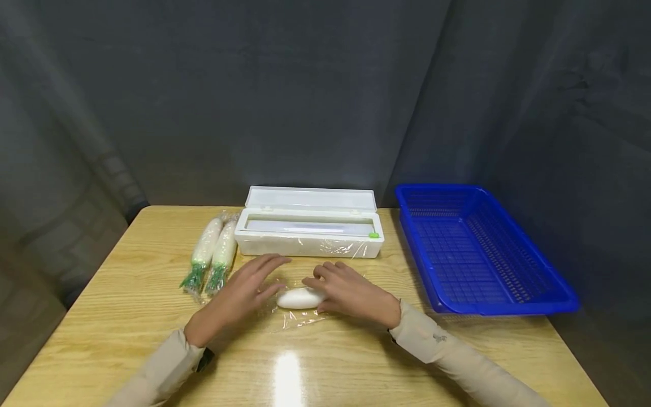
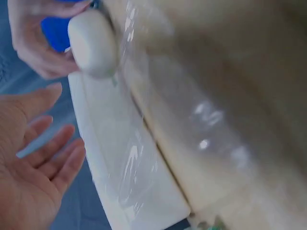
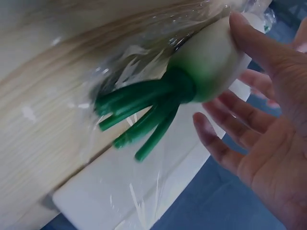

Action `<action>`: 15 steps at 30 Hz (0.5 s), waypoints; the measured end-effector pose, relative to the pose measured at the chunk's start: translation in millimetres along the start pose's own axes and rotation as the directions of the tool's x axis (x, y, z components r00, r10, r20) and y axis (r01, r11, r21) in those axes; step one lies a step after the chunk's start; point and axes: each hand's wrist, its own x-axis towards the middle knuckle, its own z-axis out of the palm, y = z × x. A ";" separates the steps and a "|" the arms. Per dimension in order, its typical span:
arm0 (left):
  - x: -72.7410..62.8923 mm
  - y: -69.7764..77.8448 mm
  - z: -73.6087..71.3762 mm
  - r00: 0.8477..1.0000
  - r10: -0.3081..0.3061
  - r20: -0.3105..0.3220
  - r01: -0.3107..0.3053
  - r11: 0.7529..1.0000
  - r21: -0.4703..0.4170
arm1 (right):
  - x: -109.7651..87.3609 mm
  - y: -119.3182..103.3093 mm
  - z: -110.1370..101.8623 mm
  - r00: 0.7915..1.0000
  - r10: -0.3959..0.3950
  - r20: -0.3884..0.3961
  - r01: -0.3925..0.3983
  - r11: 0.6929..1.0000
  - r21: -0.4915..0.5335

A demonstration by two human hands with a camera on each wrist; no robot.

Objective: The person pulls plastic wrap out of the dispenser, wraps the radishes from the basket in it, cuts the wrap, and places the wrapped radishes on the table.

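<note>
A white radish (image 1: 295, 299) with short green stalks (image 3: 139, 110) lies crosswise over a sheet of clear cling film (image 1: 301, 322) on the table. My right hand (image 1: 353, 291) holds its right end between thumb and fingers, covering the stalks in the head view. Beside the radish's left end is my left hand (image 1: 243, 288), fingers spread and nothing held. In the left wrist view that hand's palm (image 2: 24, 191) shows bare, apart from the radish. Behind both hands stands a white cling film dispenser (image 1: 310, 244), its lid raised, with a green slider (image 1: 373, 235) at the right.
Two film-wrapped radishes (image 1: 207, 243) lie side by side left of the dispenser, stalks towards me. A blue plastic basket (image 1: 422, 265) stands on the right, overhanging the table edge. Dark curtains (image 1: 305, 102) hang behind the wooden table (image 1: 244, 362).
</note>
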 end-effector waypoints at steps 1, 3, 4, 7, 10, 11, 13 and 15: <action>-1.6 2.2 2.0 0.999 0.010 0.034 -0.010 1.000 -0.003 | -1.7 0.2 -0.6 1.000 -0.001 -0.011 0.000 1.000 -0.007; -3.7 5.4 5.9 0.996 0.044 0.073 -0.044 0.999 -0.002 | -5.6 0.6 -1.8 0.999 -0.002 -0.032 0.001 1.000 -0.024; -4.7 6.7 7.5 0.994 0.072 0.078 -0.072 0.997 0.000 | -7.9 0.9 -2.2 0.999 -0.004 -0.042 0.003 0.999 -0.032; -6.4 9.3 10.8 0.985 0.160 0.068 -0.161 0.987 0.004 | -16.1 1.0 -4.8 0.996 -0.003 -0.084 0.000 1.000 -0.031; -8.4 11.4 12.8 0.974 0.217 0.063 -0.217 0.976 -0.002 | -27.0 0.8 -6.6 0.992 -0.007 -0.122 0.001 0.999 -0.046; -9.2 11.8 13.1 0.971 0.228 0.068 -0.228 0.974 -0.007 | -30.8 0.8 -6.8 0.991 -0.011 -0.135 0.002 0.998 -0.063; -11.3 11.9 13.7 0.965 0.247 0.086 -0.247 0.969 -0.018 | -38.5 0.7 -6.5 0.988 -0.023 -0.156 0.007 0.995 -0.102; -14.1 11.6 13.4 0.961 0.247 0.122 -0.247 0.969 -0.021 | -45.2 1.0 -5.4 0.984 -0.038 -0.172 0.015 0.991 -0.132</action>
